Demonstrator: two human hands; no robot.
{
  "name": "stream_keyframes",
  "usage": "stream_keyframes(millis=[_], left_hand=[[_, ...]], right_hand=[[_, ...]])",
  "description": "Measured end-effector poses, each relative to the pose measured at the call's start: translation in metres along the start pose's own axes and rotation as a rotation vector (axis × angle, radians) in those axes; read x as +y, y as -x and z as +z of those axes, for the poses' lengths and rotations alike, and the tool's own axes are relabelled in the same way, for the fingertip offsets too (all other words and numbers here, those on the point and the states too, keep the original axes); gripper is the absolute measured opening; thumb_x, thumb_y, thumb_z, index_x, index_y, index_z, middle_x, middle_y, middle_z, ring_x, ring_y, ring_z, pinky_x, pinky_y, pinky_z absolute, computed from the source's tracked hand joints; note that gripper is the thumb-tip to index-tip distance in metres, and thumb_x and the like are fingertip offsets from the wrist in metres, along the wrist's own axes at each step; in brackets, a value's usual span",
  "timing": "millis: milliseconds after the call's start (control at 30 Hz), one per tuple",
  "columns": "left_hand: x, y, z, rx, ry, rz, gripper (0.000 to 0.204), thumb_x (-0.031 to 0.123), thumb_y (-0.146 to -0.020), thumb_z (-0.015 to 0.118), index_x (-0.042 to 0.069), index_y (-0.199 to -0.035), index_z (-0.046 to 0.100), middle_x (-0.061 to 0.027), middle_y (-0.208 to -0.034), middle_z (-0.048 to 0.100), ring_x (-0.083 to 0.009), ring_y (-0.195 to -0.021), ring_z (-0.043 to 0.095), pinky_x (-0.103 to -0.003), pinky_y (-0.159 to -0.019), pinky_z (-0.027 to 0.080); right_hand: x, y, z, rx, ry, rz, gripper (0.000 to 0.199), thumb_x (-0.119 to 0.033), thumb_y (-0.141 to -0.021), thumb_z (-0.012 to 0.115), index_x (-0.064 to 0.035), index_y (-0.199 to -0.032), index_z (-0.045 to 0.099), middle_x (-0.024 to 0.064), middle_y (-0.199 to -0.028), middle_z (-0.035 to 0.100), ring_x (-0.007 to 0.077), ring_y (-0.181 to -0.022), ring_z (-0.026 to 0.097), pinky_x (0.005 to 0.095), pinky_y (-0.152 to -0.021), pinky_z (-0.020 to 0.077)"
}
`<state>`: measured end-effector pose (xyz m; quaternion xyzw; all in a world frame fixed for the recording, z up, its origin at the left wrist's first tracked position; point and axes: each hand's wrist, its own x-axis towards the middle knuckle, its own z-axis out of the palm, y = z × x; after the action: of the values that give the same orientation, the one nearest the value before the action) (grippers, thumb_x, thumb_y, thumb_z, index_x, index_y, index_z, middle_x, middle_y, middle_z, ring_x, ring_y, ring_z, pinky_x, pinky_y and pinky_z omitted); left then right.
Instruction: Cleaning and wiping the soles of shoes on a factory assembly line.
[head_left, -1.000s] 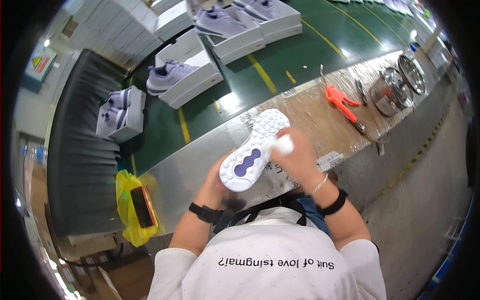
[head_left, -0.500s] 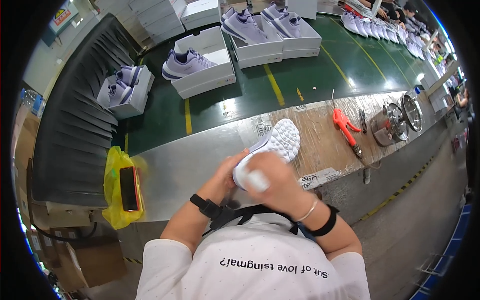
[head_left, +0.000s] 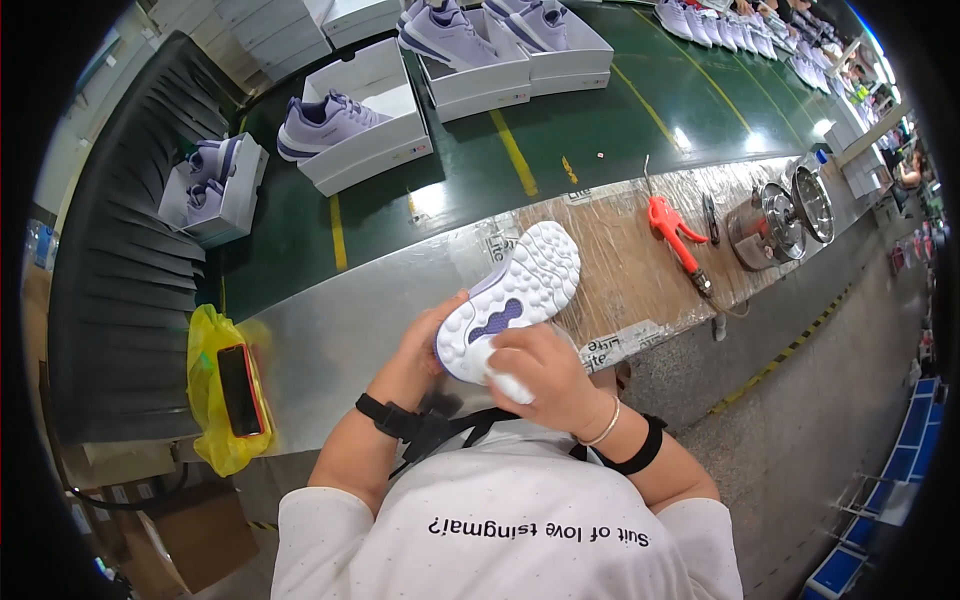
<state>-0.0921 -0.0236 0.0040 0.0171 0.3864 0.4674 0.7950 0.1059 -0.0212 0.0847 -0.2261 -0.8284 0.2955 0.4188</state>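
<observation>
A sneaker is held sole up in front of my chest, its white knobbed outsole showing a purple patch at the middle. My left hand grips it along its left side near the heel. In my right hand is a bunched white cloth, pressed on the sole close to the heel. The upper of the sneaker is mostly hidden beneath the sole.
Lilac sneakers sit in open white boxes on the green conveyor. On the bench lie a red air gun, a metal pot, a phone and a yellow bag. A black strip curtain stands left.
My right hand with the cloth has moved down toward the heel, uncovering the middle of the sole. The whole view has shifted slightly, so the scene sits further left.
</observation>
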Motion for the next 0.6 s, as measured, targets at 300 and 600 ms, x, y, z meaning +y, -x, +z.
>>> stream_keyframes(millis=[300, 600], left_hand=[[0.058, 0.020, 0.003, 0.162, -0.340, 0.165, 0.041, 0.031, -0.087, 0.059, -0.003, -0.109, 0.059, -0.0142, -0.099, 0.064, -0.0188, -0.084, 0.063, -0.032, -0.076, 0.051], [0.312, 0.074, 0.085, 1.018, -2.197, 1.425, 0.027, 0.031, -0.074, 0.064, 0.005, -0.083, 0.066, -0.0133, -0.083, 0.065, -0.0316, -0.077, 0.057, -0.043, -0.083, 0.036]], right_hand=[[0.067, 0.027, -0.045, 0.316, 0.141, 0.523, 0.027, -0.009, -0.067, 0.067, -0.0025, -0.090, 0.054, 0.0128, -0.083, 0.056, 0.0284, -0.077, 0.056, 0.0355, -0.069, 0.0447], [0.065, 0.017, -0.027, 0.288, -0.062, 0.674, 0.028, -0.006, -0.068, 0.068, -0.0044, -0.091, 0.053, 0.0056, -0.078, 0.055, 0.0140, -0.070, 0.054, 0.0282, -0.063, 0.0443]])
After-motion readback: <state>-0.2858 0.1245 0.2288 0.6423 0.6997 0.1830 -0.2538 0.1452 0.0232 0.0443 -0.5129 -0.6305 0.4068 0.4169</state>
